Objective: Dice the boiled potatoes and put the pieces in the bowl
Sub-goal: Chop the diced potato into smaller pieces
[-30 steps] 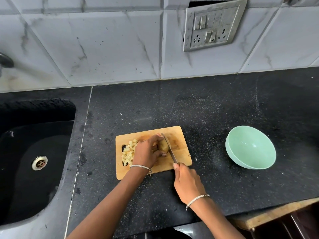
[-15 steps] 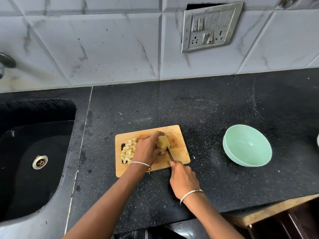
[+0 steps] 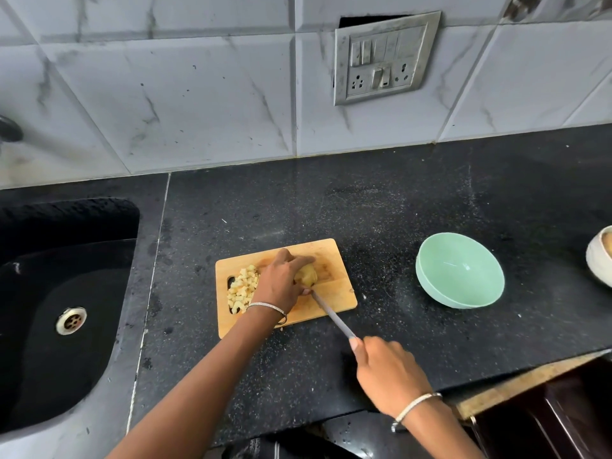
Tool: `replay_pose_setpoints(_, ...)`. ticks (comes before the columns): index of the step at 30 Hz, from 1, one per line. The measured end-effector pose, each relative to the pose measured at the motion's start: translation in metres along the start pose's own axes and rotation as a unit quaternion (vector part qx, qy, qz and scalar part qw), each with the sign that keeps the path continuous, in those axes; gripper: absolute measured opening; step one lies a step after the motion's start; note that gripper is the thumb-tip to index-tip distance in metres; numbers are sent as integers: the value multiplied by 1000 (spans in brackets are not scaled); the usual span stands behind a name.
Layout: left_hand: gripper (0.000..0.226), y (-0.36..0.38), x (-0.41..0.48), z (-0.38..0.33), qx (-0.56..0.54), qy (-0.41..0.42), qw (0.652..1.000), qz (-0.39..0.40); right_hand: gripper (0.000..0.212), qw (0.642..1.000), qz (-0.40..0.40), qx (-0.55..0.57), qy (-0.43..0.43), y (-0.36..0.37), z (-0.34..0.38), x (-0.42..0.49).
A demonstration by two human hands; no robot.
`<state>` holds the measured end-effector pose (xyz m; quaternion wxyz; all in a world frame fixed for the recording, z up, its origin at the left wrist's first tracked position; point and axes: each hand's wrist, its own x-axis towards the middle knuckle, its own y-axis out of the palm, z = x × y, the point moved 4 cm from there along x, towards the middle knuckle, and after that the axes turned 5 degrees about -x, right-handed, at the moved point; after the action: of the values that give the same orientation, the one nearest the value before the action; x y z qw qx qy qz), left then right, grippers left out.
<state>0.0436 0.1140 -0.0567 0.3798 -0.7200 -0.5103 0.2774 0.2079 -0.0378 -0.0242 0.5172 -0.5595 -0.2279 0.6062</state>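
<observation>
A wooden cutting board (image 3: 334, 294) lies on the black counter. On it, my left hand (image 3: 280, 283) grips a yellowish boiled potato (image 3: 306, 274). A pile of diced potato pieces (image 3: 243, 288) sits on the board's left side, just left of that hand. My right hand (image 3: 387, 369) grips the handle of a knife (image 3: 331, 316) near the counter's front edge; the blade runs up and left to the potato's near side. An empty pale green bowl (image 3: 460, 274) stands to the right of the board.
A black sink (image 3: 56, 303) with a metal drain fills the left. A white bowl (image 3: 599, 256) is cut off by the right edge. Tiled wall with a switch plate (image 3: 381, 59) stands behind. The counter's front edge runs close to my right wrist.
My right hand has pulled back toward me and to the right, drawing the knife out so only its tip is at the potato. My left hand stays on the potato.
</observation>
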Motion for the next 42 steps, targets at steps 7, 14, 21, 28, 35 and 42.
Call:
replay_pose_setpoints(7,59,2,-8,8,-76,-17,996,-42,44,997,-66,28,-24,-23,28,31)
replay_pose_setpoints(14,51,3,-11,15,-115,-31,991,-63,43,996,-67,38,-36,2,51,50)
replay_pose_setpoints(21,44,5,-6,18,-127,-49,989,-57,38,996,-84,28,-26,8,65,61)
replay_pose_setpoints(28,44,10,-3,24,-125,-49,988,-72,39,996,-86,17,-17,12,74,82)
replay_pose_setpoints(35,49,10,-1,24,-139,-54,986,-77,42,997,-71,4,-11,32,51,60)
replay_pose_setpoints(42,50,8,-2,25,-142,-63,985,-69,44,998,-51,13,-22,34,37,40)
